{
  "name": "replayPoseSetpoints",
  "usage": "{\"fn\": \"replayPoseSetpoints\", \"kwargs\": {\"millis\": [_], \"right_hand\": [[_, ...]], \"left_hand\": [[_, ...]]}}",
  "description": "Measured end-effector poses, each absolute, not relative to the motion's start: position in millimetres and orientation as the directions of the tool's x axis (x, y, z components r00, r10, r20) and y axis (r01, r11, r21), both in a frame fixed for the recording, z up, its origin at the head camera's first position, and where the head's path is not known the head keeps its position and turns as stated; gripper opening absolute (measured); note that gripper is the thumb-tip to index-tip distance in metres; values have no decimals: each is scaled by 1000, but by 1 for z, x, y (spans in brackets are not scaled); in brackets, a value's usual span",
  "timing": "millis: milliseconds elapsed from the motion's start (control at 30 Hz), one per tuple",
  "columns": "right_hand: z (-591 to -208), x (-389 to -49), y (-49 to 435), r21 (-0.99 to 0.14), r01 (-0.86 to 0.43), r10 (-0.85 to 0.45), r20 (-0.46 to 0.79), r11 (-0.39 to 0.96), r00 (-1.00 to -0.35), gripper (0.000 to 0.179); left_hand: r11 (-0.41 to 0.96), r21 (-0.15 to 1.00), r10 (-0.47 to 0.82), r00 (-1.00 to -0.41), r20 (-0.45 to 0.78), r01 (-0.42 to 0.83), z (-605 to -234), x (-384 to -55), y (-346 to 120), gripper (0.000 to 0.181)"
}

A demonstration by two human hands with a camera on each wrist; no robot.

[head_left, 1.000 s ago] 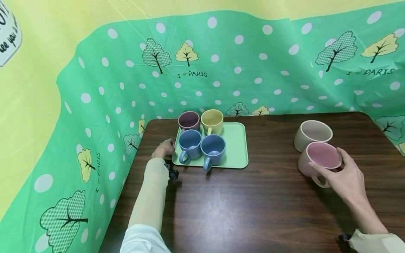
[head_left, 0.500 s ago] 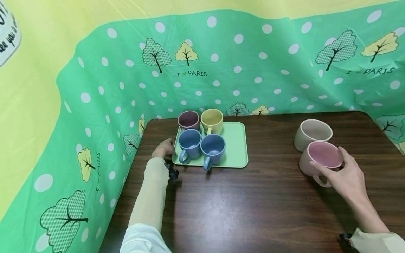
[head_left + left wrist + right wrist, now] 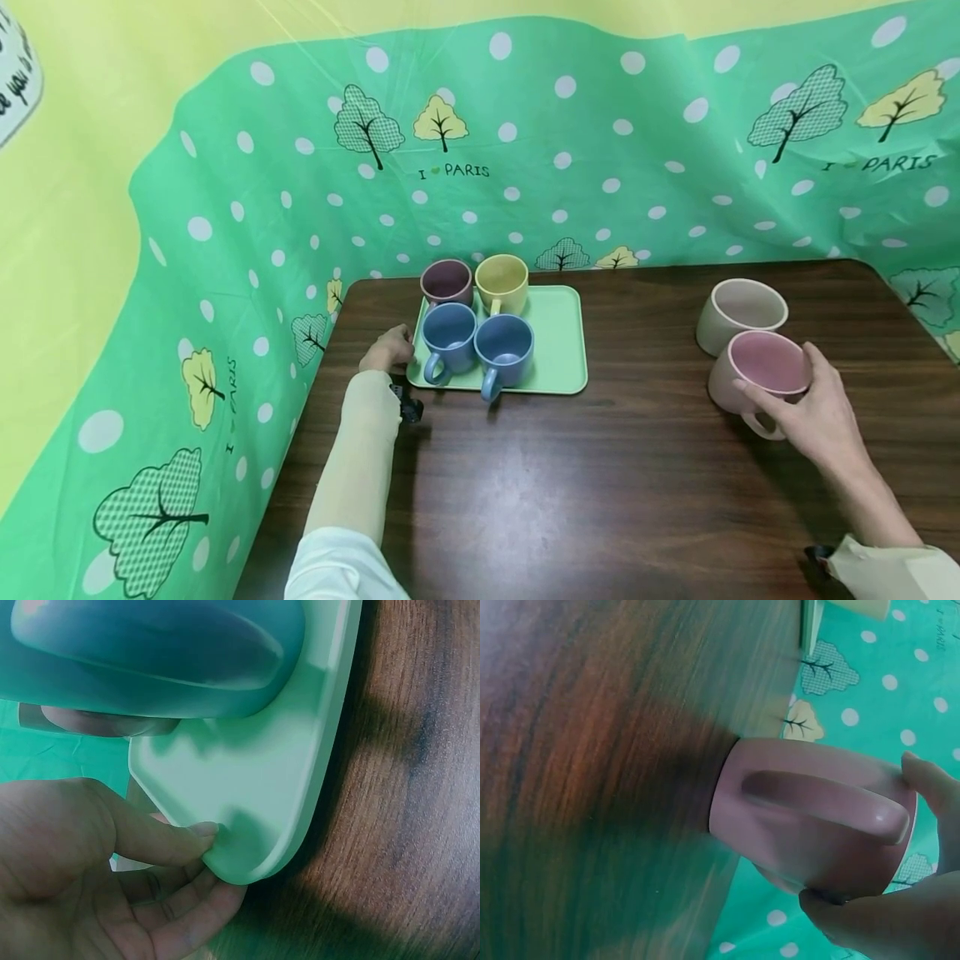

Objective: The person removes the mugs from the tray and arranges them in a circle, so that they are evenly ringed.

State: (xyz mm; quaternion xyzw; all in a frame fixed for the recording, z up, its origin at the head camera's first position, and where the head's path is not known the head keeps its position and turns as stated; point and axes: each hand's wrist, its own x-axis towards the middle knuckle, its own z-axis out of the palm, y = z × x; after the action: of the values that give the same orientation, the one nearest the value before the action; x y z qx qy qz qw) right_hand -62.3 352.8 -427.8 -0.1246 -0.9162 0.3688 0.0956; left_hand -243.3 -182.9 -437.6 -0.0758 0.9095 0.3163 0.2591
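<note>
My left hand (image 3: 389, 349) pinches the left rim of a light green tray (image 3: 558, 342). In the left wrist view its thumb (image 3: 176, 841) lies over the tray's corner and the other fingers curl below. On the tray stand two blue mugs (image 3: 451, 333), a purple mug (image 3: 447, 282) and a yellow mug (image 3: 502, 283). Over at the right, my right hand (image 3: 825, 412) grips a pink mug (image 3: 727, 387) by its rim, thumb and fingers on opposite sides. The pink mug is upright, its handle (image 3: 825, 804) towards me. Just behind it stands a whitish mug (image 3: 738, 312).
The dark wooden table (image 3: 600, 492) carries everything. A green and yellow printed cloth (image 3: 637, 167) hangs along its back and left sides. Between the tray and the pink mug lies bare tabletop.
The pink mug and right hand have shifted very slightly to the right. My left hand and the tray stay in place, while the head view has tilted down a little.
</note>
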Motion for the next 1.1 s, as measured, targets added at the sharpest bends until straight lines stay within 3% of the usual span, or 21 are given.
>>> {"fn": "replayPoseSetpoints", "kwargs": {"millis": [433, 667, 1100], "right_hand": [[-405, -68, 335, -717, 100, 359, 219, 690, -907, 89], [-394, -83, 313, -716, -26, 295, 319, 698, -901, 80], [-388, -113, 252, -709, -192, 126, 370, 679, -920, 80]], "left_hand": [[790, 529, 18, -850, -526, -310, -436, -243, -182, 10], [787, 531, 19, -848, -530, -314, -437, -243, -183, 11], [784, 535, 18, -850, -526, -315, -437, -244, -184, 10]]}}
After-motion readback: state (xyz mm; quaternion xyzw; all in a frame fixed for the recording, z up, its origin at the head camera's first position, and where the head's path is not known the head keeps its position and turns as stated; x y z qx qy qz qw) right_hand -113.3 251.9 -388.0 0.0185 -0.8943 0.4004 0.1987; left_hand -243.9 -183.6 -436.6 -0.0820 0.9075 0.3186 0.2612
